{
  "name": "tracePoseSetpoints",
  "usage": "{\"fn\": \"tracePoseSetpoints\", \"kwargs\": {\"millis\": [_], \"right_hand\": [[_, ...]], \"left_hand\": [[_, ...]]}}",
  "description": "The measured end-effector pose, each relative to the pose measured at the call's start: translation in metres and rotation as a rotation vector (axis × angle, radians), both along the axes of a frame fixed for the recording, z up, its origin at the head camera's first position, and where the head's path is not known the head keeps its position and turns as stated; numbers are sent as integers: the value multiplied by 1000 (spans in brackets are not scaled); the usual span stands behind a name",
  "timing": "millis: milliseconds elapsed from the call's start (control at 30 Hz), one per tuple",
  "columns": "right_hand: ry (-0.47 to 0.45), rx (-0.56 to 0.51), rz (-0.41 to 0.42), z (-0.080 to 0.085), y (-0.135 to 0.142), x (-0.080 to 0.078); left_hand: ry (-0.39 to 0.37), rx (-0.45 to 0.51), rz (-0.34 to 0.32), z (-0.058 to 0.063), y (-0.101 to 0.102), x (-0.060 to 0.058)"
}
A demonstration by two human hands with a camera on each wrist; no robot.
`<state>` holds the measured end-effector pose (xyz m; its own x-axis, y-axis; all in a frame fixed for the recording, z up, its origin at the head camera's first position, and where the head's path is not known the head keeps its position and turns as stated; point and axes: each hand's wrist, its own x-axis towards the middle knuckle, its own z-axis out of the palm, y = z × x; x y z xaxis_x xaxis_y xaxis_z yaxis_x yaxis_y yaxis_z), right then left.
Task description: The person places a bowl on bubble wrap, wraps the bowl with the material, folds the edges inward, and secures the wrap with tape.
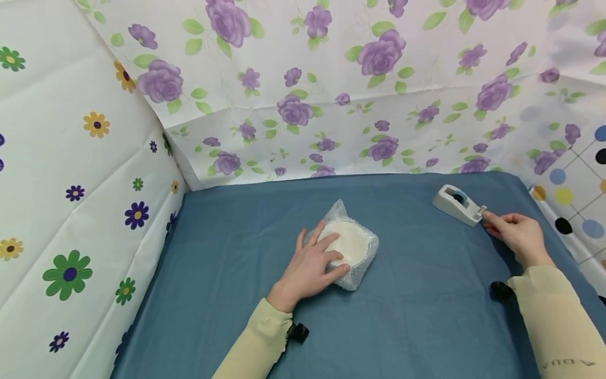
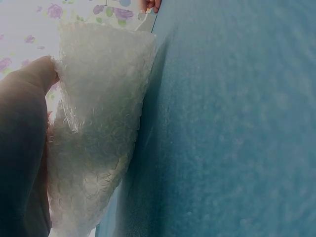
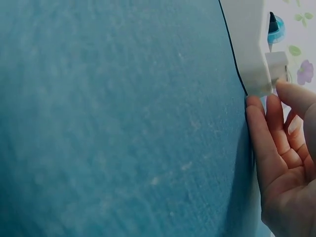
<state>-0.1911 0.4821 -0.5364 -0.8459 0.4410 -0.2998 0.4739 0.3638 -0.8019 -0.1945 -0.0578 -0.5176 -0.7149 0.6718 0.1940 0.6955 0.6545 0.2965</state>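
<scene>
A pale, round-topped object is wrapped in clear bubble wrap and sits near the middle of the blue cloth. My left hand rests on it from the left, fingers spread across the top. What the object is under the wrap does not show. Off to the right stands a white tape dispenser with a blue-cored roll in it. At the dispenser's cutter end, my right hand pinches the end of the tape between thumb and forefinger, the other fingers loosely bent.
Blue cloth covers the table. A white curtain with purple roses hangs along the back edge, and a flowered sheet closes the left side. On the right is a dotted sheet.
</scene>
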Motion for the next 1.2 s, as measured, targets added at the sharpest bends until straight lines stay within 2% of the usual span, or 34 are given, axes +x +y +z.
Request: {"fn": "tracePoseSetpoints", "kwargs": {"millis": [267, 433, 500, 567, 667, 733, 767, 800, 867, 967, 1067, 1133, 1200], "right_hand": [[68, -89, -69, -1, -9, 1], [104, -101, -163, -5, -18, 3], [127, -190, -227, -5, -20, 6], [174, -327, -258, -4, -18, 11], [254, -566, -203, 0, -11, 19], [271, -628, -93, 3, -5, 23], [262, -616, -36, 4, -1, 26], [246, -578, 19, 6, 2, 28], [186, -397, 129, 10, 7, 31], [88, -8, 300, 23, 9, 35], [50, 344, 457, 45, 2, 34], [38, 503, 543, 62, -8, 33], [34, 587, 627, 79, -21, 32]], "left_hand": [[-7, 1, -1, 0, 1, 0], [-10, -2, 2, -1, 1, 1], [-11, -2, -2, -1, 2, 1], [-15, 1, -7, -1, 2, 1], [-16, 7, -6, -1, 1, 0], [-23, 8, 0, 0, 1, 0], [-25, 8, 3, -1, 1, 0], [-27, 7, 4, -1, 0, 0], [-35, 0, 1, -1, 0, 1], [-32, 1, -5, -1, 1, 1], [-25, 13, -5, -1, 1, 0], [-19, 22, -4, -1, 1, 0], [-19, 24, -5, -1, 1, 0]]}}
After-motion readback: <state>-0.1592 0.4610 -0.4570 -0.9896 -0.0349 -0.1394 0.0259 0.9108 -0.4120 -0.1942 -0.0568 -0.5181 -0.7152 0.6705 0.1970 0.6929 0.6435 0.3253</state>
